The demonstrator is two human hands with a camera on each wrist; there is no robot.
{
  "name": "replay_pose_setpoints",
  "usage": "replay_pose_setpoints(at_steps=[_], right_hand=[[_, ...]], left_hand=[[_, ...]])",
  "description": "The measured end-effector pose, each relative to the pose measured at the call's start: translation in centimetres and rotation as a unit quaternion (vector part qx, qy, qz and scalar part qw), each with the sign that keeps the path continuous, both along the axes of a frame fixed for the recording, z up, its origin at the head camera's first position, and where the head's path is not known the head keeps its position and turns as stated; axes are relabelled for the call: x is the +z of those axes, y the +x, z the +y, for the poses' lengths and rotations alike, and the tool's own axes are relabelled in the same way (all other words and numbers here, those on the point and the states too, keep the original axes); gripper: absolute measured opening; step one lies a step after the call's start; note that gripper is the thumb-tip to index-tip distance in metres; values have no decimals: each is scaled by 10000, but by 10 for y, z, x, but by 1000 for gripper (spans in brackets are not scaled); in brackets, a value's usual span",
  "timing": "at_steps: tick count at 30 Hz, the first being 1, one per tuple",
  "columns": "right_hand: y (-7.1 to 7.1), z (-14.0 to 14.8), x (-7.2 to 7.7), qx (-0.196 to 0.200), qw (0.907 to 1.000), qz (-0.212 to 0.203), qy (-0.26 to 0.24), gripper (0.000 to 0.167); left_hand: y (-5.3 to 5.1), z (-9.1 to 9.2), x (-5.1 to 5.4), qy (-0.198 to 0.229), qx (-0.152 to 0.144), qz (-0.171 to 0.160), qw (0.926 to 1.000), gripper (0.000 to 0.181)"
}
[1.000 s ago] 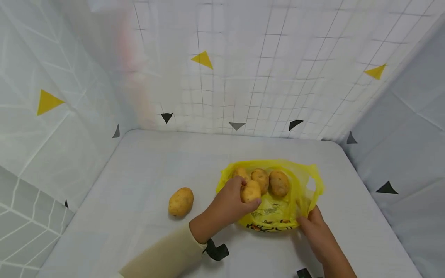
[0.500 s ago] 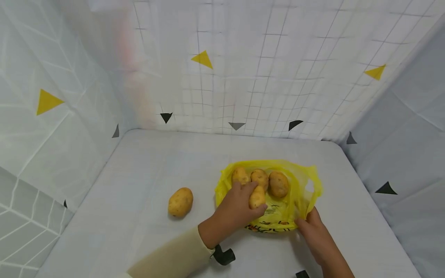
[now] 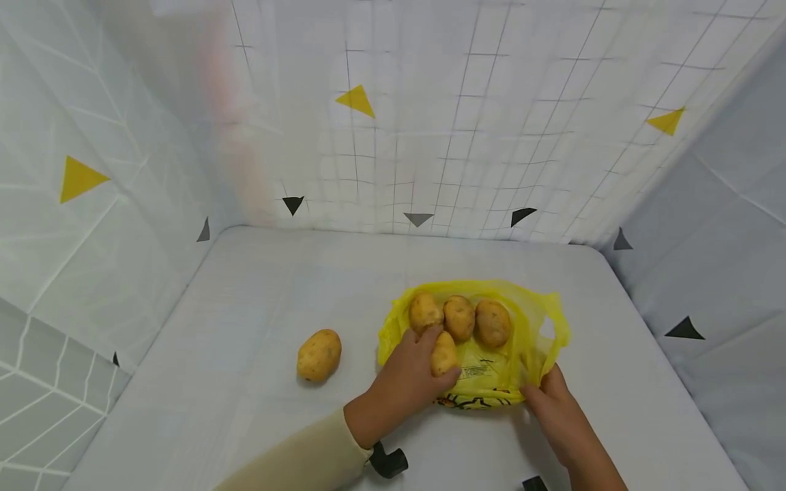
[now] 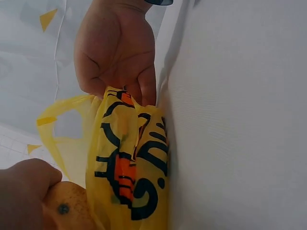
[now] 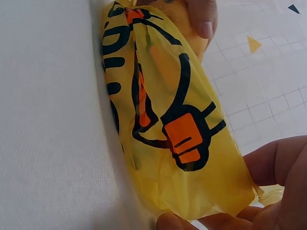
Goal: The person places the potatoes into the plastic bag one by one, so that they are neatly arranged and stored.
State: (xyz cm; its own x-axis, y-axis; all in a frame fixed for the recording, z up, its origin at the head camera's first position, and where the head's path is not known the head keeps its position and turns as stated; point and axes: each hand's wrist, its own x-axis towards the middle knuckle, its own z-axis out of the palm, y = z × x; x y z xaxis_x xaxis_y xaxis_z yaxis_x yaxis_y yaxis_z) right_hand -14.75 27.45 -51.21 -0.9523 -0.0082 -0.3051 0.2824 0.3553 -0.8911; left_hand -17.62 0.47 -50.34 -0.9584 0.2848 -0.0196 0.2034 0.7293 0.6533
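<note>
My left hand [image 3: 410, 368] grips a potato [image 3: 444, 354] over the left part of an open yellow plastic bag [image 3: 479, 395]. Inside the bag, along its far side, lie three more potatoes [image 3: 458, 318] in a row. At the bag's right edge my right hand [image 3: 557, 402] pinches the plastic between thumb and fingers; the right wrist view shows that thumb [image 5: 273, 160] against the yellow film. Black and orange print covers the bag's near side [image 4: 127, 167] in the left wrist view. Another potato [image 3: 319, 355] lies on the white table, left of the bag.
The white-covered table [image 3: 258, 293] ends at a white sheet wall [image 3: 417, 136] behind and side walls left and right. Black wrist-camera mounts [image 3: 389, 462] sit under the left wrist and near the right wrist.
The left hand moves right and down into the bag with the potato, then shifts slightly back left. The right hand stays at the bag's edge.
</note>
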Motion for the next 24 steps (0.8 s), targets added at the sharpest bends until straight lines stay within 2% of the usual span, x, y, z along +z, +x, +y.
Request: replay_pose_setpoints(at_steps=[7,18,24], right_hand=[[0,0,0,48,10000,-56,32,85],[1,-2,1,85,9997,-75,222,84],[1,-1,-2,58,9999,-75,143,84]], left_hand=[[0,-1,-7,50,66,-148,9999,83],[-2,-2,-16,35,79,-181,9998,85],[-4,0,-21,-199,95,-140,9997,88]])
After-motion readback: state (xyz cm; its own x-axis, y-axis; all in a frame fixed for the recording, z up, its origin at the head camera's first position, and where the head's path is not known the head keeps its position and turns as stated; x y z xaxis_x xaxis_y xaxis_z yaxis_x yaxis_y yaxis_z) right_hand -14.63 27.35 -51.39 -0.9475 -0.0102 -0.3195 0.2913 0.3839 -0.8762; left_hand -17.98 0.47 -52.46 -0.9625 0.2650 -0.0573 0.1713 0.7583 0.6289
